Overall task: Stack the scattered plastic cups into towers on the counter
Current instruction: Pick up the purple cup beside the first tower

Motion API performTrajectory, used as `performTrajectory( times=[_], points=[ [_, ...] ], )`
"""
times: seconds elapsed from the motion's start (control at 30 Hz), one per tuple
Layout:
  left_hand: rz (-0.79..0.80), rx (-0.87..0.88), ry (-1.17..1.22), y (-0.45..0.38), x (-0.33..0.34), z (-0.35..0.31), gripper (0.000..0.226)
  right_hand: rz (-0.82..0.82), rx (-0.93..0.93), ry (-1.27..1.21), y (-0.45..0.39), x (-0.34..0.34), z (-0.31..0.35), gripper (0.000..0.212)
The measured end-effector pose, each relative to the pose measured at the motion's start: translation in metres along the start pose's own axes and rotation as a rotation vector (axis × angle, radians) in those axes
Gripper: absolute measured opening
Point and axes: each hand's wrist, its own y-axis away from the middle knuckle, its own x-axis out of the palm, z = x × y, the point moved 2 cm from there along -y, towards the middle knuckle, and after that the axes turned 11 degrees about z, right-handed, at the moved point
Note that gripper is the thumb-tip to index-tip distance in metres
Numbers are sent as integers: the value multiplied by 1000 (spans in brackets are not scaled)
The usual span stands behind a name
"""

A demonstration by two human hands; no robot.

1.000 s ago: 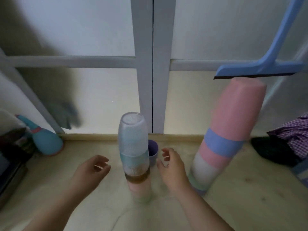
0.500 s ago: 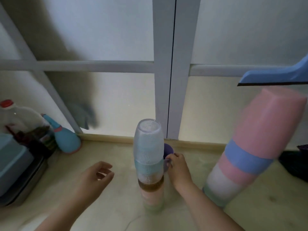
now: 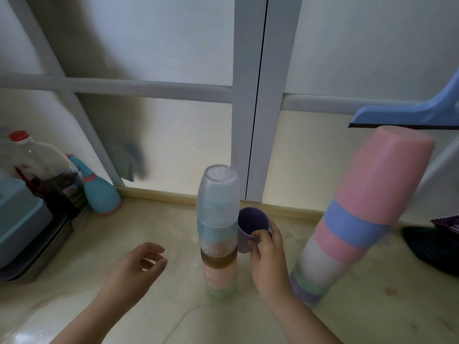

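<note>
Nearest the camera, the left hand (image 3: 139, 266) hangs just left of the clear tower (image 3: 218, 232), fingers loosely curled, gripping nothing and apart from the stack. On the tower's right, the right hand (image 3: 267, 256) has its thumb and fingers closed round the purple cup (image 3: 250, 228), pinching it near the rim. That cup sits mouth-up, tilted slightly toward the camera, right beside the tower's middle bands; whether it touches them is hard to say at this angle. Nothing can be seen inside it.

Here is the relation that matters: the tower's cups are all upside down, its clear top cup showing its base to the ceiling, and the tower's long axis runs straight up. The purple cup is open end up and sits well below that top. So, by the look of it, the right hand must lift and flip the cup before it can cap the stack, and the right hand is plainly the nearer one.

Right of the clear tower stands the pink tower (image 3: 357, 219), fatter and leaning in this wide lens. Both rest on the counter (image 3: 372, 319). Farther left of the clear tower, against the window (image 3: 173, 145), wait a teal spray bottle (image 3: 100, 194) and a big red-capped bottle (image 3: 42, 167), holding something dark.
</note>
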Motion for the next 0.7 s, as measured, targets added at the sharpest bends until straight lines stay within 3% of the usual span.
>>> performTrajectory(
  times=[0.27,0.53,0.63,0.7],
  points=[
    [57,14,-8,33,20,-2,19,-64,-34,-1,49,-18,10,5],
    [217,247,-4,63,33,-44,34,-104,-98,-13,103,-46,20,5],
    [314,365,26,75,48,-76,48,-32,-128,45,123,-59,27,9],
    [411,423,86,79,59,-96,72,0,-149,89,135,-67,32,16]
  ],
)
